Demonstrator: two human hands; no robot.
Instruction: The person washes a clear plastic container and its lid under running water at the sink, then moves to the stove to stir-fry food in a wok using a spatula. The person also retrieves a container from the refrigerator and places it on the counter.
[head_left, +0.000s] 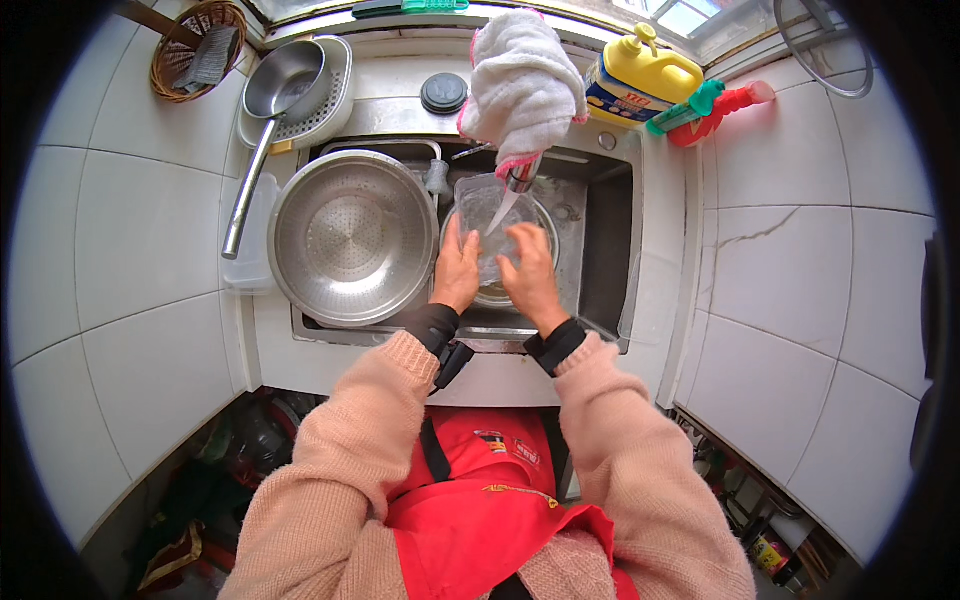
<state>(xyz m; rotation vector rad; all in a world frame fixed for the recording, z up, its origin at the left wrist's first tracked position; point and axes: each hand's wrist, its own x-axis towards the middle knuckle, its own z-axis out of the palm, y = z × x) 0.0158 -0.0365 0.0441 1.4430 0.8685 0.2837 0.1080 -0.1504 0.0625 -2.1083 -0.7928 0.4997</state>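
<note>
My left hand (458, 268) grips the left side of a clear plastic container (478, 192), thumb on the near side. A stream of water (503, 208) falls into it from the faucet (522, 176). My right hand (533, 277) is at the container's right, fingers bent and apart, with nothing seen between them. Beneath both hands a round metal bowl (553, 232) stands in the sink (612, 225), largely hidden by the container and hands. A white cloth with pink edging (525, 85) is draped over the faucet.
Left of my hands a large perforated metal basin (352, 238) rests over the sink. A saucepan (285, 82) sits in a white colander (335, 110). At the back right are a yellow jug (640, 80), a green bottle (690, 107) and a red bottle (722, 112).
</note>
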